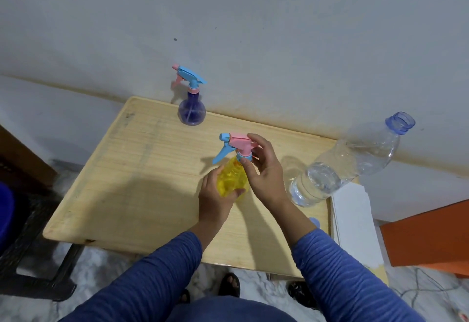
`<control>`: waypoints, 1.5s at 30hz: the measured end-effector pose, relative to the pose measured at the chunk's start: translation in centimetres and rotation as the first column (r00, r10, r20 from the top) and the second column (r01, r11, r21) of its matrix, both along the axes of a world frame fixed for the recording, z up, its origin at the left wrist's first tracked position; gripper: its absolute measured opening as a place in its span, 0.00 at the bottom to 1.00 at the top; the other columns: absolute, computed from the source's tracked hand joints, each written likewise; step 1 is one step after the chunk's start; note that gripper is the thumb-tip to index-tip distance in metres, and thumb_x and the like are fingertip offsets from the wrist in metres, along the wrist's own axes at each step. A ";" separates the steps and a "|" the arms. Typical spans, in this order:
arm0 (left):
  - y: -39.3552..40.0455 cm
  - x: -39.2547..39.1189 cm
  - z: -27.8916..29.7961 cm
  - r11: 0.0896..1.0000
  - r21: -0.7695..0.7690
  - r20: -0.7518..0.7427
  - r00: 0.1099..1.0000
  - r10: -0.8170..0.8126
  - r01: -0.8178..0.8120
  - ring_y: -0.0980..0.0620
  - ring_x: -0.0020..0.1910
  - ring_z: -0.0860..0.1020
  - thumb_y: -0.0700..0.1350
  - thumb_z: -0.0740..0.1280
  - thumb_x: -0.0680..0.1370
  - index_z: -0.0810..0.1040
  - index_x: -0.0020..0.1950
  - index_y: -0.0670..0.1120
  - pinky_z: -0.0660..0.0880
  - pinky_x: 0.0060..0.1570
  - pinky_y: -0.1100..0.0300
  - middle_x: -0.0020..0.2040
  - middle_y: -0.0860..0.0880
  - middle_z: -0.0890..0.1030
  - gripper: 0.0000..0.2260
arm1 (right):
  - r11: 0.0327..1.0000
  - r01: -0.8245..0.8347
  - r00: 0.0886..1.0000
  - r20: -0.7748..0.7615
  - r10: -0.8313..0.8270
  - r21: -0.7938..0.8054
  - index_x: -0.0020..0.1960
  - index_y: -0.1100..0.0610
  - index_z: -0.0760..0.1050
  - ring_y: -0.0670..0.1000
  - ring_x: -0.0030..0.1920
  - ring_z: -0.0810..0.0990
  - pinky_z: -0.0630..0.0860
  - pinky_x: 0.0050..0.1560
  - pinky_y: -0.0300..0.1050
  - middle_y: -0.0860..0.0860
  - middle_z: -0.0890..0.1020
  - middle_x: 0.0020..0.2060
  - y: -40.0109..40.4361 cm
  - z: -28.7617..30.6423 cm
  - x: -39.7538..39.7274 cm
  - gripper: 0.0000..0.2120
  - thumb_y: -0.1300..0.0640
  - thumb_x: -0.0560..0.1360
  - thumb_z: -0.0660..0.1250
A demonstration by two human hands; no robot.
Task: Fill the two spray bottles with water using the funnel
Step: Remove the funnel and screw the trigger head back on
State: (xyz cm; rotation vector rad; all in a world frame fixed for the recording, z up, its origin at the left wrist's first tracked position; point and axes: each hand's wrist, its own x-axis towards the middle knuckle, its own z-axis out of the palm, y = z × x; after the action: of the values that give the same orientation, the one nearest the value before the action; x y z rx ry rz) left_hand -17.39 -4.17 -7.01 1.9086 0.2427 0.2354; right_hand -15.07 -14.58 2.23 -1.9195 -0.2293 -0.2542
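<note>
A yellow spray bottle (pixel 232 178) with a pink and blue trigger head stands on the wooden table (pixel 132 174). My left hand (pixel 215 199) wraps around its body. My right hand (pixel 264 169) grips the collar of its spray head with thumb and fingers. A purple spray bottle (pixel 192 110) with a blue and pink head stands upright at the table's far edge, untouched. A large clear water bottle (pixel 337 169), uncapped and partly full, stands at the table's right side. No funnel is visible.
A blue bottle cap (pixel 314 221) lies on the table behind my right forearm. A white box (pixel 355 225) sits by the table's right edge, an orange surface (pixel 429 238) beyond it. A dark stool (pixel 30 245) stands at the left. The wall is close behind.
</note>
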 end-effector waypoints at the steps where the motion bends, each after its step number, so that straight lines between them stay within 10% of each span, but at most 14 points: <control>1: 0.0 0.0 0.1 1.000 -0.003 -0.002 1.000 -0.001 0.001 0.50 0.57 0.74 0.48 0.79 0.63 0.72 0.65 0.50 0.74 0.54 0.53 0.58 0.50 0.76 0.33 | 1.000 -0.005 1.000 0.005 0.005 -0.015 0.64 0.45 0.68 0.48 0.57 0.78 0.78 0.58 0.47 0.41 0.76 0.58 -0.1 0.0 0.0 0.23 0.63 0.74 0.68; 13: -0.1 0.1 0.5 0.999 -0.033 -0.023 0.999 -0.040 0.039 0.52 0.57 0.74 0.46 0.78 0.64 0.72 0.64 0.50 0.73 0.55 0.57 0.55 0.55 0.75 0.30 | 0.993 0.010 1.000 0.020 -0.007 -0.122 0.67 0.45 0.69 0.42 0.55 0.75 0.72 0.54 0.35 0.45 0.77 0.55 -0.5 -0.5 1.0 0.30 0.62 0.69 0.72; 18: 0.1 0.1 0.5 0.999 -0.008 -0.027 0.998 -0.050 0.050 0.52 0.57 0.73 0.47 0.77 0.65 0.71 0.65 0.50 0.70 0.53 0.61 0.58 0.52 0.75 0.31 | 0.992 -0.097 0.995 -0.023 0.096 -0.083 0.68 0.31 0.52 0.48 0.64 0.75 0.75 0.61 0.39 0.41 0.72 0.65 -1.5 0.3 0.7 0.38 0.62 0.75 0.68; 26: 0.0 0.1 0.8 0.999 -0.006 -0.027 0.998 -0.055 0.054 0.50 0.58 0.73 0.47 0.77 0.65 0.71 0.65 0.50 0.73 0.56 0.53 0.58 0.52 0.75 0.30 | 0.978 0.027 0.991 0.137 0.001 -0.208 0.67 0.47 0.70 0.37 0.46 0.70 0.67 0.50 0.26 0.50 0.75 0.42 -0.8 -1.1 1.2 0.29 0.64 0.69 0.72; 36: 0.0 0.1 0.6 0.999 -0.005 -0.015 0.999 -0.051 0.051 0.51 0.57 0.74 0.47 0.77 0.65 0.71 0.65 0.51 0.73 0.54 0.55 0.58 0.52 0.76 0.30 | 0.988 -0.090 0.994 0.046 0.096 -0.123 0.64 0.50 0.68 0.49 0.57 0.80 0.78 0.57 0.47 0.48 0.77 0.58 -1.6 -0.1 1.0 0.24 0.67 0.73 0.68; 45: -0.1 0.2 0.4 0.999 0.014 0.006 0.999 -0.046 0.046 0.50 0.56 0.74 0.46 0.78 0.64 0.71 0.63 0.48 0.74 0.53 0.55 0.56 0.52 0.76 0.30 | 0.992 0.016 0.996 0.094 -0.004 -0.123 0.62 0.45 0.66 0.51 0.52 0.78 0.77 0.55 0.42 0.45 0.75 0.54 -0.8 -0.5 0.7 0.27 0.60 0.68 0.74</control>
State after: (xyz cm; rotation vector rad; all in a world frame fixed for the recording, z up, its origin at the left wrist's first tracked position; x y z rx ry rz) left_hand -17.19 -4.24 -6.59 1.9245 0.1927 0.2126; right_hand -14.36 -15.38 1.72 -2.0337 -0.3040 -0.3438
